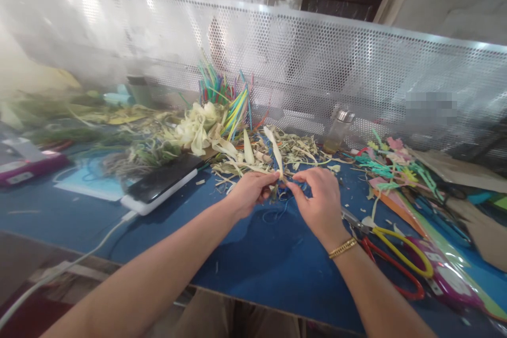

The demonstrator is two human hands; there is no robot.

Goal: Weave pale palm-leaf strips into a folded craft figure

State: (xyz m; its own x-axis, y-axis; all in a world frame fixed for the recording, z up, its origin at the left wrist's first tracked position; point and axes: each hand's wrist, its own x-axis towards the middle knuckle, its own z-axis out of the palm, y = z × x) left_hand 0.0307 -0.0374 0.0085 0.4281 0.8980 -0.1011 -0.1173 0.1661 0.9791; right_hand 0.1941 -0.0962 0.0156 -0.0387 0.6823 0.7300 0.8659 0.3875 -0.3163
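My left hand [253, 193] is closed in a pinch around the lower end of a pale, dry husk strip [273, 149], which stands up from the fingertips. Close beside it, my right hand [317, 196] has thumb and forefinger pressed together near the strip's base; whatever lies between them is too small to make out. Some blue thread [277, 215] is loosely looped on the table just below the hands. Behind them spreads a heap of dry husk scraps [295, 149].
Scissors [390, 243] with yellow and red handles lie right of my right forearm. A phone [164, 178] rests on a white block with a cable, at left. Colourful pipe cleaners [237, 108], a glass bottle [338, 129] and a perforated metal screen [277, 53] stand behind.
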